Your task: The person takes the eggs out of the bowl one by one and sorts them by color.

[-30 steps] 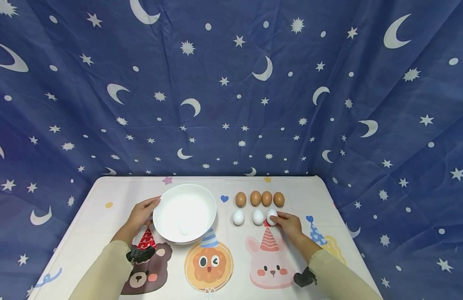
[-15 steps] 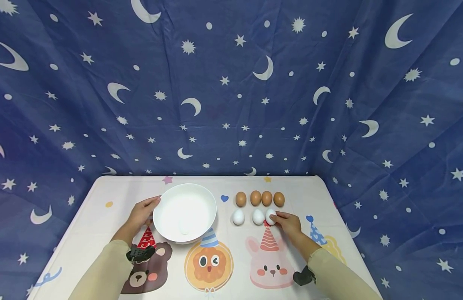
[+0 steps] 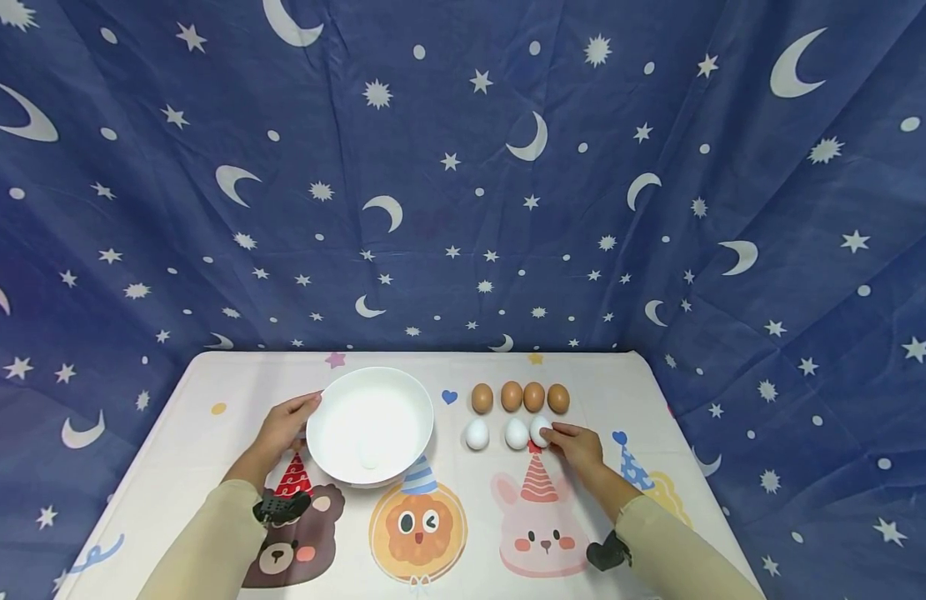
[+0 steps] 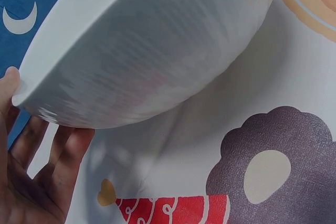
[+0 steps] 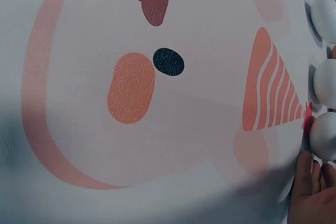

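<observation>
My left hand [image 3: 282,425] holds the left rim of a large white bowl [image 3: 338,387], its thumb at the edge and the fingers below. The left wrist view shows the outer wall of the bowl [image 4: 157,61] from the side, above the printed cloth. A faint pale oval patch shows inside the bowl. My right hand [image 3: 578,447] has its fingertips on the rightmost white egg [image 3: 539,431], pinching it from the right. Close to its left is a second white egg [image 3: 517,433], and a third white egg [image 3: 477,434] lies farther left.
Several brown eggs [image 3: 511,397] form a row behind the white ones. A white tablecloth [image 3: 463,500] with cartoon prints covers the table. At its back edge hangs a blue curtain [image 3: 432,233] with moons and stars.
The rightmost white egg has shifted slightly left, towards the middle white egg, with my right fingers following it. The left hand and the bowl have stayed put.
</observation>
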Demonstrator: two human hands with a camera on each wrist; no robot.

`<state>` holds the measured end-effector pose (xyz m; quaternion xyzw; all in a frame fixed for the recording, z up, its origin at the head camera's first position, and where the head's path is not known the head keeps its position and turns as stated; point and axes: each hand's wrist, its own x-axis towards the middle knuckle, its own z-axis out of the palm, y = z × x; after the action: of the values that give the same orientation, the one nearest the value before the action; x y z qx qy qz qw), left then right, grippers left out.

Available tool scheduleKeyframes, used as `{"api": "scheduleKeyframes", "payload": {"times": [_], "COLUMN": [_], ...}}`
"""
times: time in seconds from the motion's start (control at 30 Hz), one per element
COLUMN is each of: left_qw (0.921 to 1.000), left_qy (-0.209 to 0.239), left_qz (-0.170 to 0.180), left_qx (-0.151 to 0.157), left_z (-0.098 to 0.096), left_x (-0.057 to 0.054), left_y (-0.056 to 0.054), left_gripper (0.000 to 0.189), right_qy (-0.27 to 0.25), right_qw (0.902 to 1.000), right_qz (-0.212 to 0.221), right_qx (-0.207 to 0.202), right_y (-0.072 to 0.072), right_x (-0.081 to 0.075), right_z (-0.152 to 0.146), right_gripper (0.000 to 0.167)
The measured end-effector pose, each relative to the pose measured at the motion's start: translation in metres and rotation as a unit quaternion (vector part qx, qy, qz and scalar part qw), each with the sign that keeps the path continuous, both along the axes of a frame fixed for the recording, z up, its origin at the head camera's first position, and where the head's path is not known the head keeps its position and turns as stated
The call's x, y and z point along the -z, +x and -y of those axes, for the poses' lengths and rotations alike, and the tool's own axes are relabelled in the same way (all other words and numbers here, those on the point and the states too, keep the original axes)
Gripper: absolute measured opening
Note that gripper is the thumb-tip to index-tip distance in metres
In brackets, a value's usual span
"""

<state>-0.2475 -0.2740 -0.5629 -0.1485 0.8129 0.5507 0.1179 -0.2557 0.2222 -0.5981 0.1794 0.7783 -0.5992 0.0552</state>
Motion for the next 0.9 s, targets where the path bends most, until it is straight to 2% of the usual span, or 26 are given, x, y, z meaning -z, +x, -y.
{"api": "scheduleKeyframes", "payload": {"times": [0.27,0.53,0.7,0.9], "left_qw": [1.0000,1.0000,1.0000,1.0000], "left_qy": [0.004,0.007,0.008,0.008], "left_qz": [-0.001,-0.003,0.000,0.003], "left_qx": [0.000,0.002,0.001,0.002], "left_z": [0.000,-0.001,-0.001,-0.001], "left_x": [0.001,-0.001,-0.002,-0.001], "left_y": [0.000,-0.001,-0.001,0.001], "left_gripper": [0.071,0.071,0.070,0.072], "right_qy": [0.014,0.003,-0.003,-0.038], "right_qw": [0.9996,0.9974,0.9968,0.9944], "right_qz": [-0.005,-0.051,-0.077,-0.084], "right_qx": [0.026,0.051,0.018,-0.050], "right_y": [-0.006,-0.022,-0.026,-0.017], "right_x": [-0.007,-0.034,-0.054,-0.068], "right_z": [-0.004,0.007,0.042,0.099], "right_gripper": [0.047,0.043,0.039,0.039]}}
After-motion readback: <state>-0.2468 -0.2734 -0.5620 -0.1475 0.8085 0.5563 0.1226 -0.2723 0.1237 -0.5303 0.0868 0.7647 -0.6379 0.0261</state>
